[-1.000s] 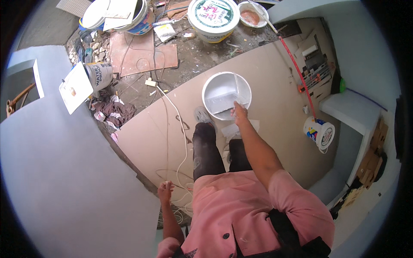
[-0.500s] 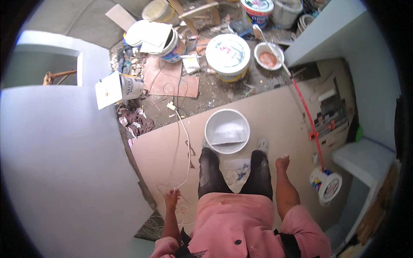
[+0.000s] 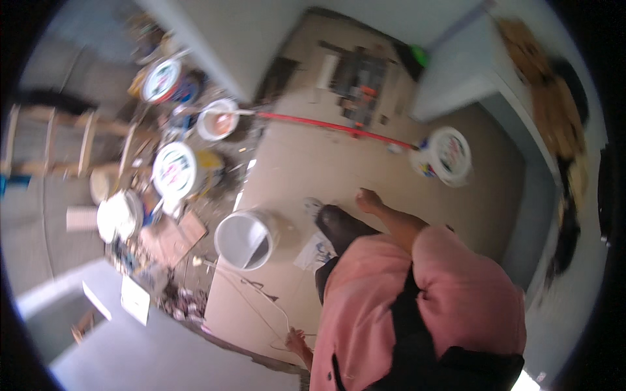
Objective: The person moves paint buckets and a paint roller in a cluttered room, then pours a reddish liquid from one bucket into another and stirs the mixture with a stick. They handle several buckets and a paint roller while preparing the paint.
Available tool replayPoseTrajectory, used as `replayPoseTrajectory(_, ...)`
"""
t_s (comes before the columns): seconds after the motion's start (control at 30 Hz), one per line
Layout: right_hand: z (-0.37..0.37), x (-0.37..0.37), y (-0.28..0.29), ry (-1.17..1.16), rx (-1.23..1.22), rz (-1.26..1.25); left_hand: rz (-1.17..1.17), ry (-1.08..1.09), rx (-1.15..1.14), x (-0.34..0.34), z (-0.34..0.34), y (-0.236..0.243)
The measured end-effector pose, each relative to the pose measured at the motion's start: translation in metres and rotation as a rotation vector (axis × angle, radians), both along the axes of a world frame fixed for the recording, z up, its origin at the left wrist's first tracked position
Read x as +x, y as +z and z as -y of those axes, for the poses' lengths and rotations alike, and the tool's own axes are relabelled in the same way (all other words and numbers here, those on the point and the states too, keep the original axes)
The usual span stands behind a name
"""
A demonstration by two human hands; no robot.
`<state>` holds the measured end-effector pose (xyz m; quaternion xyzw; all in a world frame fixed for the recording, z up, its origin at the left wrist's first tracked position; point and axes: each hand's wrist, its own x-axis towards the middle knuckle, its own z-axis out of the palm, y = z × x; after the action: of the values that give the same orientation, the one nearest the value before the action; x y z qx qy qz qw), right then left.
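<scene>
The view is tilted and blurred. My right hand [image 3: 368,199] hangs free over the tan floor with nothing in it, and the blur hides its fingers. It is to the right of an open white bucket [image 3: 244,240] that stands on the floor by my dark trouser leg [image 3: 339,228]. My left hand [image 3: 297,340] is low at my side with fingers apart and empty, near a thin white cord [image 3: 261,296] lying on the floor.
A lidded white bucket [image 3: 450,155] stands at the right by a pale step [image 3: 456,85]. A red pole [image 3: 332,125] lies across the floor. Lidded pails [image 3: 175,169], a bowl of orange paste [image 3: 217,120] and rubble crowd the left. A grey wall [image 3: 130,352] runs below.
The view has swung and tilted sharply. My right hand let go of the white bucket, which now stands on the floor, and the hand has drawn back to my side.
</scene>
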<state>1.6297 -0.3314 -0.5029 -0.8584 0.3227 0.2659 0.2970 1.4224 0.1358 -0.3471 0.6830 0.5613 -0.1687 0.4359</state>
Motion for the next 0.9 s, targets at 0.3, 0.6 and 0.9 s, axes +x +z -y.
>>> replayPoseTrajectory(0.3, 0.126, -0.194, 0.031, 0.247, 0.051, -0.191, 0.178, -0.264, 0.071, -0.011, 0.053, -0.029)
replayPoseTrajectory(0.6, 0.278, -0.261, 0.035, -0.577, 0.005, -0.17, -0.137, -0.002, -0.615, -0.263, 0.107, -0.096)
replayPoseTrajectory(0.9, 0.401, -0.243, -0.087, -1.5, 0.403, 0.078, -0.392, 0.21, -0.456, -0.261, 0.263, -0.024)
